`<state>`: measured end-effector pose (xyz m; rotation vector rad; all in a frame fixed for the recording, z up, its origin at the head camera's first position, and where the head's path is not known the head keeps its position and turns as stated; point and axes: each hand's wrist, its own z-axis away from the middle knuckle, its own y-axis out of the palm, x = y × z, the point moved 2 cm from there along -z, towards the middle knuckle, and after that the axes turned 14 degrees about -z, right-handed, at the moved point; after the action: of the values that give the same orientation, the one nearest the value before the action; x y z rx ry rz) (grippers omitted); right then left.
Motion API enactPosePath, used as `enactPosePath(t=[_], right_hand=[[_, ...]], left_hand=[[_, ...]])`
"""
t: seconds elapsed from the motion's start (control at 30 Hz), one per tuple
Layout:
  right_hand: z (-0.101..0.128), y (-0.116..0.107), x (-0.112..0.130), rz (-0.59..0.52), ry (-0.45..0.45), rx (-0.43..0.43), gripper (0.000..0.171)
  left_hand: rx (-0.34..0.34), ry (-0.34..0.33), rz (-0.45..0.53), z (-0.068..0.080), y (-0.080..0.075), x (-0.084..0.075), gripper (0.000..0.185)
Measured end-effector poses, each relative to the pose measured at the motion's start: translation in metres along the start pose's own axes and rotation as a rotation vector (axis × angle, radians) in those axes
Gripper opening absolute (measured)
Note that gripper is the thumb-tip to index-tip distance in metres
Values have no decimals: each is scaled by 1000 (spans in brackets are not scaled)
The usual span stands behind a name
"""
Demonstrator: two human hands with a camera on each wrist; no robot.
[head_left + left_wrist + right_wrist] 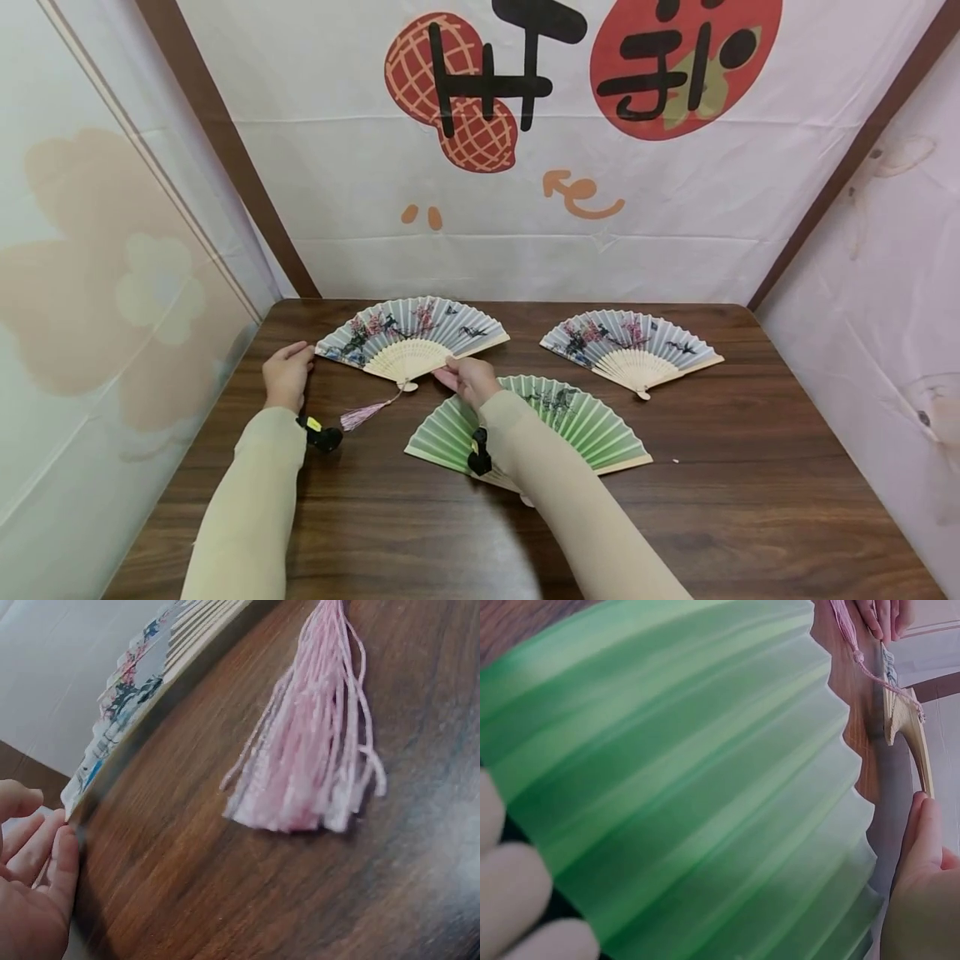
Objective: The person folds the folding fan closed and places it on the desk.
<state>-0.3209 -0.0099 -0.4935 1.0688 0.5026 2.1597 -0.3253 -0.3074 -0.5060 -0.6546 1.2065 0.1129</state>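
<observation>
Spread on the table is a white folding fan [408, 337] painted with pink blossoms and a dark bird. Its pink tassel [365, 415] trails toward the front left. My left hand [287, 375] touches the fan's left tip with nearly straight fingertips; the thumb stands apart in the left wrist view. At the fan's lower right edge, my right hand [471, 381] rests its extended fingertips on the wooden guard. Beneath my right wrist and sleeve lies an open green folding fan [592, 425], its pivot end partly covered. Green pleats [690, 772] fill much of the right wrist view.
A second white blossom-painted fan [630, 343] lies open at the back right. The brown wooden table [750, 517] meets a printed cloth backdrop [637, 258] at its far edge. Cloth panels stand at both sides. A tiny pale speck [676, 461] lies right of the green fan.
</observation>
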Motion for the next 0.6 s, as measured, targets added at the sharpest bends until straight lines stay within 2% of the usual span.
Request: enactPosePath(t=[0.1, 0.3, 0.37, 0.5, 0.6], right_hand=[[-9, -3, -3, 1, -8, 7, 27], [-7, -4, -3, 29, -21, 19, 26], [-5, -4, -3, 37, -25, 28, 26], [-1, -6, -2, 53, -37, 49, 24], [1, -7, -2, 69, -42, 68, 18]], left_hand=[[-28, -20, 97, 2, -1, 0, 42], [8, -96, 454, 5, -4, -1, 38], [27, -125, 518, 6, -4, -2, 33], [59, -166, 576, 7, -2, -5, 13], [78, -203, 624, 9, 0, -7, 9]])
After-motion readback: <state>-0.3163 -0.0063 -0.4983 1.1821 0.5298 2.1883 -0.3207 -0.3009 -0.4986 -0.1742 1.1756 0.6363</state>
